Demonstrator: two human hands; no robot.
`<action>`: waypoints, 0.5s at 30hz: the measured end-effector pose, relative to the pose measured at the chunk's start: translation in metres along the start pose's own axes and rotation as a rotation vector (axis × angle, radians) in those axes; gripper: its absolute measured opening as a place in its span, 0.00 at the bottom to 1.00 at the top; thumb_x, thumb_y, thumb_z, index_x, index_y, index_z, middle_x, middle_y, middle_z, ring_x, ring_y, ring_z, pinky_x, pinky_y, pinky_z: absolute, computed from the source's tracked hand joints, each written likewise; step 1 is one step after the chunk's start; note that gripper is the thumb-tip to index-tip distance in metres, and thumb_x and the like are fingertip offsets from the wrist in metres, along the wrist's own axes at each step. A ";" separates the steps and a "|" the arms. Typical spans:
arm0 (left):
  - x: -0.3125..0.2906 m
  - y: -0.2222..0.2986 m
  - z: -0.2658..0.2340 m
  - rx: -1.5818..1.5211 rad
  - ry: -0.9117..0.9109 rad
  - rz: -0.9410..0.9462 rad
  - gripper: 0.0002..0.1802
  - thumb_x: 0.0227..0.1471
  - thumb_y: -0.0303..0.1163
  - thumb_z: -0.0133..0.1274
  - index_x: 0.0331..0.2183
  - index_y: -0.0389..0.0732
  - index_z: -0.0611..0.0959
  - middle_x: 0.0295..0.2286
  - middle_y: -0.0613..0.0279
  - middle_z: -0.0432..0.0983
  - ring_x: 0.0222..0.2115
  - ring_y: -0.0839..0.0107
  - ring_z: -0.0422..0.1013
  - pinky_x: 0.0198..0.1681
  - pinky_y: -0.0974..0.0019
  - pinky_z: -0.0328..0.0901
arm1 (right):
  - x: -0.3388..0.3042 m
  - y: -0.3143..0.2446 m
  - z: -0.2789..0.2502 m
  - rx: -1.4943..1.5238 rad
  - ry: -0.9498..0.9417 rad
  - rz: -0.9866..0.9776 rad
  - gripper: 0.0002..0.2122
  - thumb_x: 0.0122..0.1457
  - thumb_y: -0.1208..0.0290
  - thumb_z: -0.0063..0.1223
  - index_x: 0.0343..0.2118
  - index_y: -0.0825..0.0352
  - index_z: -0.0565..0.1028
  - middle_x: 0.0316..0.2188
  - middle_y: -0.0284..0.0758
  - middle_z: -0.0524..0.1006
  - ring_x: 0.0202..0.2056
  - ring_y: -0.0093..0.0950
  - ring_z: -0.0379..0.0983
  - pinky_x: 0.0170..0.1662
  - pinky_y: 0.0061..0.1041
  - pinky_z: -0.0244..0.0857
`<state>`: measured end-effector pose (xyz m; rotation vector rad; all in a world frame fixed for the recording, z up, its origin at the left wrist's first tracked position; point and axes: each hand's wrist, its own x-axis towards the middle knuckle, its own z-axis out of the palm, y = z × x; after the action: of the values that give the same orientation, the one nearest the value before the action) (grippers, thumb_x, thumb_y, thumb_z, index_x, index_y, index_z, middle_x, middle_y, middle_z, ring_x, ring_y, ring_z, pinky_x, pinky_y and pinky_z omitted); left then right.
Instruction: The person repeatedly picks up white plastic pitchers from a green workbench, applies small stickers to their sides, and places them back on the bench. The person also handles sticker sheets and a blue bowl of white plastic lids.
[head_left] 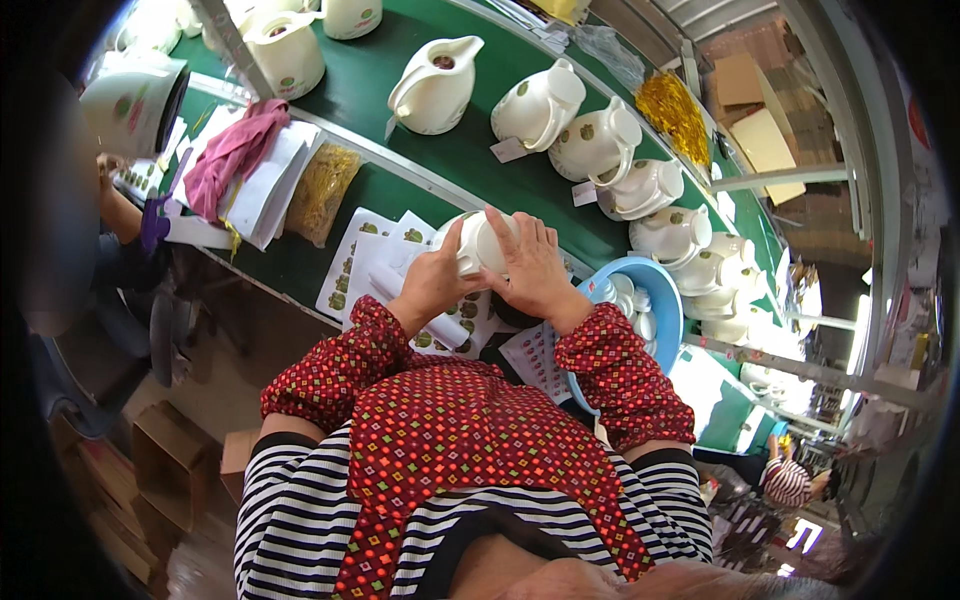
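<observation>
Both of my hands are around a white jug (pixel 483 243) in front of me, at the near edge of the green table. My left hand (pixel 432 280) grips its left side with the thumb up along it. From the right, my right hand (pixel 532 265) presses against the jug with its fingers close together. Much of the jug is hidden behind my fingers. Under my hands lie white sheets of printed stickers (pixel 365 250), one of them curled. Beside my right forearm stands a light-blue basin (pixel 660 290) with several white round lids in it.
Several white jugs (pixel 440 85) stand along the green conveyor (pixel 390 35), some with paper tags. Gold tinsel (pixel 672 115) lies beyond them. At left are a pink cloth (pixel 235 160), papers and a bag of gold strips (pixel 322 195). Another person's arm (pixel 118 210) is far left; cardboard boxes (pixel 170 465) sit below.
</observation>
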<state>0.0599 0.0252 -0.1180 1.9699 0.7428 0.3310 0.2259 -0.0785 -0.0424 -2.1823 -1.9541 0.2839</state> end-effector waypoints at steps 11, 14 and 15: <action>-0.004 0.001 -0.007 -0.008 -0.017 -0.023 0.58 0.42 0.47 0.74 0.68 0.45 0.60 0.36 0.38 0.82 0.35 0.39 0.80 0.39 0.49 0.75 | 0.046 0.007 -0.050 -0.022 -0.299 -0.358 0.34 0.44 0.76 0.72 0.59 0.56 0.74 0.52 0.46 0.73 0.56 0.48 0.68 0.60 0.42 0.63; -0.005 0.000 -0.006 -0.007 -0.006 -0.020 0.59 0.42 0.47 0.74 0.68 0.45 0.60 0.36 0.38 0.82 0.35 0.39 0.80 0.39 0.49 0.75 | 0.052 -0.010 -0.067 -0.172 -0.416 -0.304 0.35 0.42 0.75 0.73 0.58 0.56 0.74 0.55 0.46 0.73 0.56 0.45 0.69 0.57 0.40 0.66; -0.005 0.000 -0.006 -0.004 -0.003 -0.016 0.59 0.41 0.47 0.74 0.68 0.45 0.60 0.36 0.38 0.82 0.35 0.39 0.80 0.39 0.49 0.75 | 0.054 -0.009 -0.066 -0.164 -0.417 -0.335 0.35 0.42 0.72 0.74 0.58 0.56 0.74 0.56 0.47 0.72 0.56 0.44 0.69 0.56 0.40 0.67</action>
<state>0.0528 0.0260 -0.1145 1.9594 0.7552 0.3196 0.2413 -0.0249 0.0229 -1.9544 -2.6091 0.5785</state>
